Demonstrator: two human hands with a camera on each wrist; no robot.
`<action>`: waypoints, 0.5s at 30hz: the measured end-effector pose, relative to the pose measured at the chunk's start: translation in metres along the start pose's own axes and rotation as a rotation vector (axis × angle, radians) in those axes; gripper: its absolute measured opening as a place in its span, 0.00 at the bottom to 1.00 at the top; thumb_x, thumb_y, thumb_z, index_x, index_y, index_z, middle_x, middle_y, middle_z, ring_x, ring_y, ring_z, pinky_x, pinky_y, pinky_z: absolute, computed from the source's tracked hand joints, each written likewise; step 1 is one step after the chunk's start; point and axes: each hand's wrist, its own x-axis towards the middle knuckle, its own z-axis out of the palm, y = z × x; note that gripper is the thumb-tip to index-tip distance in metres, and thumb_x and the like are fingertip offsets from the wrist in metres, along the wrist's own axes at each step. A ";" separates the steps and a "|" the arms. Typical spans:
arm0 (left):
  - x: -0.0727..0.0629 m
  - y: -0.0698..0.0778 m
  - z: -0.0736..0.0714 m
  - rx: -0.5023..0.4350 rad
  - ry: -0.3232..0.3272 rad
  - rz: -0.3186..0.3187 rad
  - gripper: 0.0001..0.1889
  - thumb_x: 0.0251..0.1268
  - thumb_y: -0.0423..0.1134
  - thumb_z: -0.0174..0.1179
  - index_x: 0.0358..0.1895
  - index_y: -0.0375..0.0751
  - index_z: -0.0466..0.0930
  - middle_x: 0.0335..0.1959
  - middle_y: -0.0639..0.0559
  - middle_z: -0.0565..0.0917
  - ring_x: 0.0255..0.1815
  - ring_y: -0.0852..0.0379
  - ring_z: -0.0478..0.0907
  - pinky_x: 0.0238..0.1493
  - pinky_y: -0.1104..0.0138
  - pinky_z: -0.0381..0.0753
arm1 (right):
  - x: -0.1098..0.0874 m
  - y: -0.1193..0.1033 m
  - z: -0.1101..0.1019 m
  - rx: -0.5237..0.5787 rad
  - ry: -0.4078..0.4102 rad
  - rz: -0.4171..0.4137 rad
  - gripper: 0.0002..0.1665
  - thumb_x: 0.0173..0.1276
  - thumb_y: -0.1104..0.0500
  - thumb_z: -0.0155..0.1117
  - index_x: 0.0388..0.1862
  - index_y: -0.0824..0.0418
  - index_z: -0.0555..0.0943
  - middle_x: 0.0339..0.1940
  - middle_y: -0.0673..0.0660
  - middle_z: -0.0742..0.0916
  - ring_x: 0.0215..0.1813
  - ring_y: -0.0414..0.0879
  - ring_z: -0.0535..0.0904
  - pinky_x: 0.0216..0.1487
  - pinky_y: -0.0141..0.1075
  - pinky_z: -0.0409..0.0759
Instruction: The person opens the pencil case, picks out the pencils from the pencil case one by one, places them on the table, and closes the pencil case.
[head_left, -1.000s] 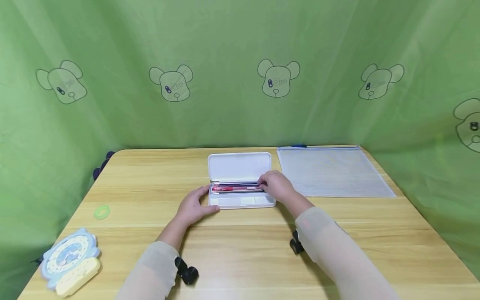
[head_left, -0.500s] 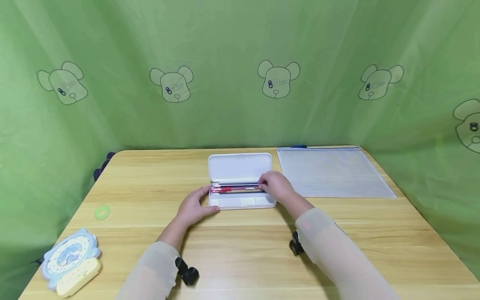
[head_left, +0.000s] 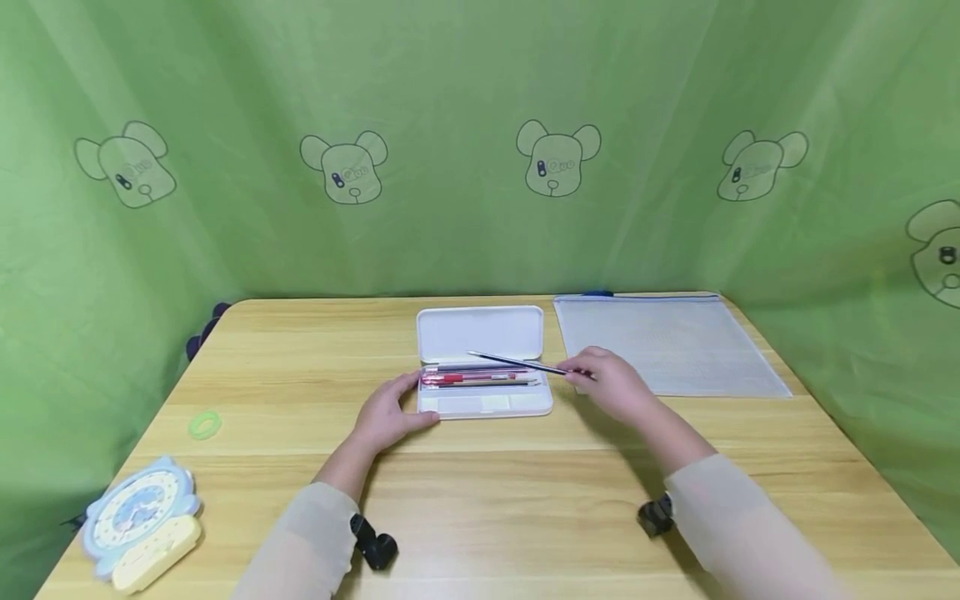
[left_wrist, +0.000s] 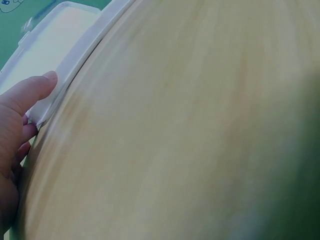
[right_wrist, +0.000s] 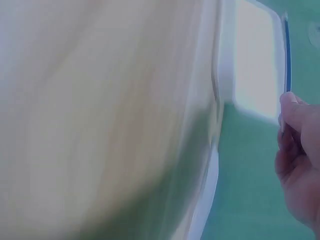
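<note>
A white pencil case (head_left: 531, 406) lies on the table with its lid (head_left: 480, 332) raised at the back. Inside it are a red-and-clear pen (head_left: 453, 379) and several dark pencils. My left hand (head_left: 386, 412) holds the case's left end, thumb at the front corner and fingers around the side; the left wrist view shows this thumb (left_wrist: 42, 86) on the rim. Just beyond the case's right end, my right hand (head_left: 611, 383) pinches a dark pencil (head_left: 513, 361) near one end. That pencil slants over the case, its far end in front of the lid.
A white mesh zip pouch (head_left: 667, 346) lies flat at the back right. On the left are a green ring (head_left: 204, 424) and a blue-and-cream toy clock (head_left: 142, 521). A green curtain (head_left: 450, 242) surrounds the wooden table (head_left: 495, 517).
My right hand has moved right and slightly toward me, drawing one dark pencil up out of the case. My left hand stays at the case's left end.
</note>
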 end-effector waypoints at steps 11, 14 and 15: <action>-0.001 0.000 0.000 -0.002 0.000 0.001 0.46 0.50 0.55 0.72 0.74 0.48 0.64 0.74 0.40 0.66 0.76 0.38 0.60 0.76 0.45 0.58 | -0.079 0.064 -0.041 -0.061 -0.072 0.159 0.12 0.68 0.56 0.65 0.47 0.59 0.86 0.40 0.54 0.86 0.43 0.47 0.80 0.47 0.45 0.80; -0.001 0.000 0.000 -0.002 0.002 0.002 0.46 0.50 0.55 0.72 0.74 0.47 0.64 0.74 0.39 0.66 0.76 0.37 0.60 0.76 0.45 0.58 | -0.090 0.077 -0.047 -0.069 -0.110 0.201 0.12 0.68 0.55 0.65 0.46 0.59 0.86 0.41 0.55 0.86 0.44 0.48 0.81 0.45 0.45 0.80; -0.001 0.000 0.000 -0.003 0.002 0.003 0.46 0.50 0.55 0.72 0.74 0.47 0.64 0.74 0.39 0.66 0.76 0.37 0.60 0.76 0.45 0.58 | -0.092 0.081 -0.049 -0.072 -0.123 0.211 0.12 0.68 0.55 0.66 0.46 0.59 0.86 0.41 0.56 0.87 0.44 0.49 0.81 0.45 0.45 0.80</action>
